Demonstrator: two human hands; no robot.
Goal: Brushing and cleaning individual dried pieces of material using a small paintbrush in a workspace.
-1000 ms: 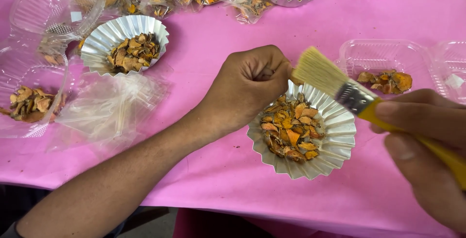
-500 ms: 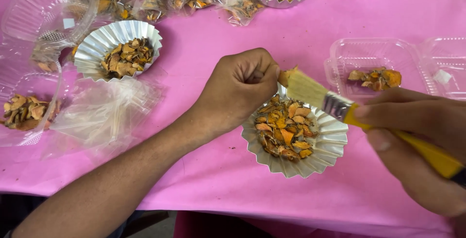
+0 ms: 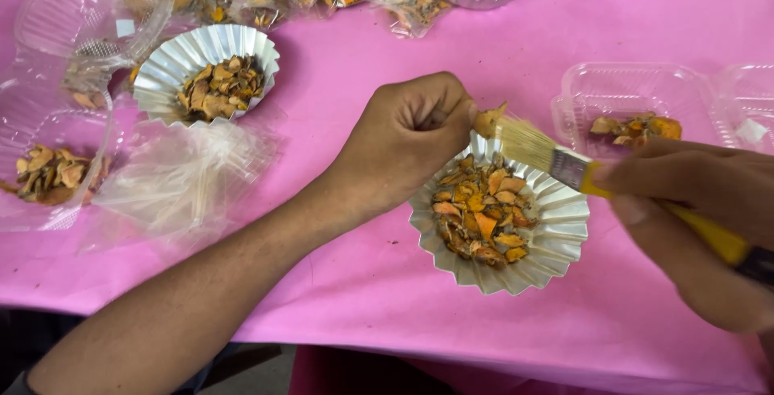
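pink table cloth [image 3: 645, 24] all around. left hand [image 3: 407, 141] pinches one orange chip [image 3: 486, 122] at 12 o'clock of the foil cup [image 3: 556, 242]. right hand [image 3: 697, 201] grips a yellow brush [image 3: 564, 161], brushing it. many chips look left.

- Table covering [image 3: 613, 32]: a bright pink cloth, smooth, filling nearly the whole view and bearing everything in sight.
- Near edge [image 3: 516, 367]: the cloth folds over the table's front edge along the bottom.
- Below the edge [image 3: 266, 367]: dark, indistinct space.
- Light: soft and even, casting faint shadows.
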